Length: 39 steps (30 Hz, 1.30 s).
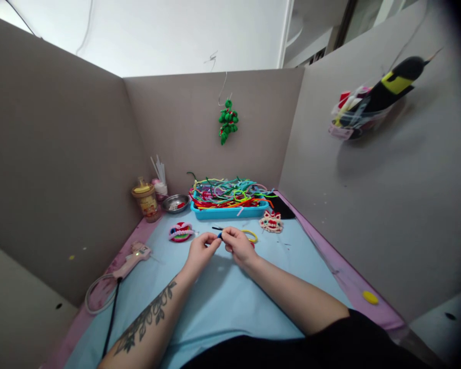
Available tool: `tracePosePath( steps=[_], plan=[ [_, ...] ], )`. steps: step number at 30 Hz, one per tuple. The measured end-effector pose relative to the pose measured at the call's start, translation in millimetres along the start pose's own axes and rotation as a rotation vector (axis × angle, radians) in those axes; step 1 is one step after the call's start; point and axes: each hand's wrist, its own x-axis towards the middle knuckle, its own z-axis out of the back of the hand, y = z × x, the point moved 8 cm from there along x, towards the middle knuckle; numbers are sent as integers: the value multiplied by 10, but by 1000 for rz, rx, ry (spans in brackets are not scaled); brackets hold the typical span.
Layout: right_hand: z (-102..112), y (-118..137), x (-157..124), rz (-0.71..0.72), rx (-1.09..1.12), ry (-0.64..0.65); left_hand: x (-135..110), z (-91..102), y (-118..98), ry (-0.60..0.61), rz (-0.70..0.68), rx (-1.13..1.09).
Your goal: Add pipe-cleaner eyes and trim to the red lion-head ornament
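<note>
My left hand (202,250) and my right hand (238,245) meet over the middle of the blue cloth, fingertips pinched together. Between them is a small dark blue piece of pipe cleaner (219,236), mostly covered by the fingers. A short black strand (217,228) shows just beyond the fingertips; I cannot tell whether it joins the blue piece. Close behind my right hand lies a yellow ring (252,234), partly hidden. A round pink, red and green pipe-cleaner piece (181,232) lies left of my hands, and a cream and red face-like piece (271,222) lies to the right.
A blue tray (230,212) heaped with coloured pipe cleaners stands at the back. To its left are a metal bowl (175,203) and a lidded cup (146,202). A pink glue gun (132,260) lies at left with its cable. Grey partitions (211,128) surround the table.
</note>
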Motion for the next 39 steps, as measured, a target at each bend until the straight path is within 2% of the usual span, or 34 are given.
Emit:
tracePosePath(
  steps=[10,17,21,25,28,33,36,39],
  plan=[
    [-16,-132,-47,-112,156,-41,-20,23,-44,-44,-16,59],
    [-34,-190,-76,-141,193,-53,-43,36,-84,-81,-28,95],
    [-33,-181,-68,-134,144,-27,-29,68,-72,-88,-17,76],
    [-19,-95,-7,-132,-75,83,-2,125,-66,-67,-5,72],
    [26,80,64,-35,-289,157,19,162,-86,-44,-12,83],
    [16,436,66,316,-744,225,20,113,-157,70,-117,221],
    [-70,477,-5,448,-899,307,-20,41,-194,147,-217,345],
    [-123,425,-50,484,-970,370,-54,-8,-193,189,-262,425]
  ],
)
